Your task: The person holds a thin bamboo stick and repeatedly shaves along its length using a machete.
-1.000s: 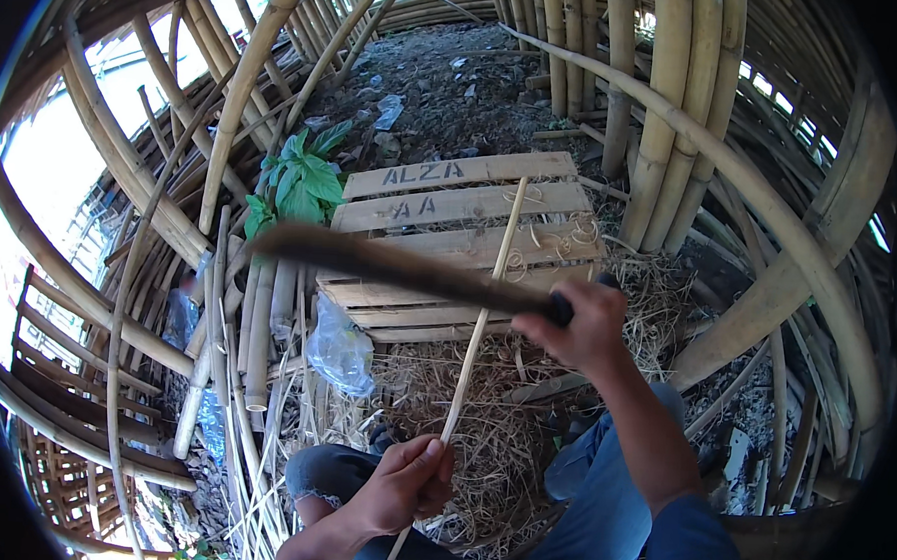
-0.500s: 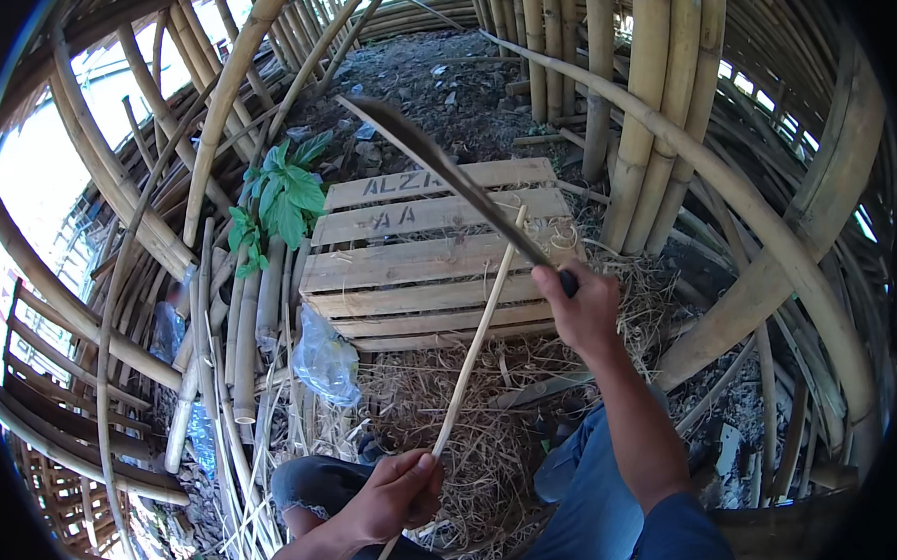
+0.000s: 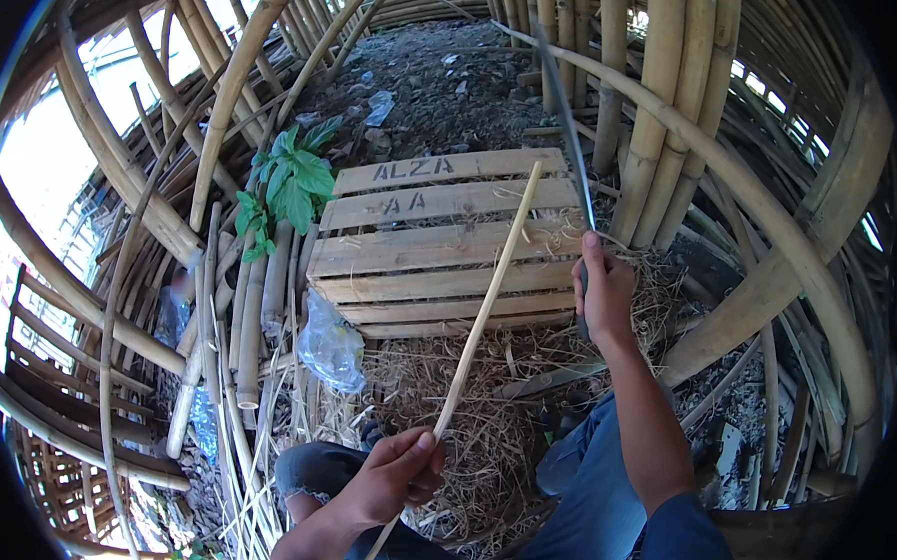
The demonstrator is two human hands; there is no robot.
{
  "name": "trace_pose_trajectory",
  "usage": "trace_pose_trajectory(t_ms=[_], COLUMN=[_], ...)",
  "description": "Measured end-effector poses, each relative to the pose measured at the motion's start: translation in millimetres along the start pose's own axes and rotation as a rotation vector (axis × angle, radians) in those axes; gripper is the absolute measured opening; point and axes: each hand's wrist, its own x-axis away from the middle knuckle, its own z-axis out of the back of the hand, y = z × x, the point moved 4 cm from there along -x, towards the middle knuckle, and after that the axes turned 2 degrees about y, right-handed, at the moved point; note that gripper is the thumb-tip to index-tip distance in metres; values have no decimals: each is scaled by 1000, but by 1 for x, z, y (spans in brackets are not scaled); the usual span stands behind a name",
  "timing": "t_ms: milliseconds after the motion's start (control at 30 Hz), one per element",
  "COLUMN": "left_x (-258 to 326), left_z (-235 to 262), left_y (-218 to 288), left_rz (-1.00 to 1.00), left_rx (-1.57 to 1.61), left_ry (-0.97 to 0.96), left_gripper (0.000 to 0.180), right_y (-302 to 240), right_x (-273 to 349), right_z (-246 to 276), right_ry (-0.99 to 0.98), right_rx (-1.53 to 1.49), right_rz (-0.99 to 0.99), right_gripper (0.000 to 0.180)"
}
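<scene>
My left hand (image 3: 398, 472) is closed around a long, thin bamboo strip (image 3: 489, 307), near the strip's lower part. The strip slants up and to the right, its upper end in front of a slatted wooden crate (image 3: 409, 265). My right hand (image 3: 605, 287) grips the dark handle of a machete (image 3: 572, 140), thumb laid along the handle. Its long blade points up and away, to the right of the strip's tip and apart from it. Several pale curled shavings lie on the crate's top.
Dry shavings (image 3: 481, 452) cover the ground between my legs. A clear plastic bag (image 3: 331, 345) lies left of the crate, near a green leafy plant (image 3: 298, 183). Cut bamboo poles (image 3: 250, 341) lean at the left. Thick bamboo posts (image 3: 648, 119) and a slanting pole (image 3: 753, 173) stand at the right.
The machete has swung from pointing up-left across the strip to nearly upright on the right. My right hand has moved slightly right; my left still grips the strip.
</scene>
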Motion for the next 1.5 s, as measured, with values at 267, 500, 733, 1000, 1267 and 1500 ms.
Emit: trace_pose_trajectory(t_ms=[267,500,733,1000,1267,1500], left_x=[-27,-39,-50,-33,-39,-36], left_z=[12,1,-16,-20,-13,-9], left_y=[6,4,-10,-25,-10,-9], left_rz=[-32,41,5,-3,-15,-116], left_rx=[167,179,10,-70,50,110], left_ry=[55,13,145,52,185,159], left_gripper=[32,34,35,26,32,32], right_y=[-18,-10,-14,-16,-24,-29], right_x=[61,100,85,52,49,62], right_z=[-29,-66,-56,-29,-21,-28], right_ry=[-363,-712,-612,-499,-32,-59], right_rx=[-134,-155,-263,-270,435,573], right_rz=[47,-46,-237,-158,793,995], right_gripper=[31,22,11,17,27,40])
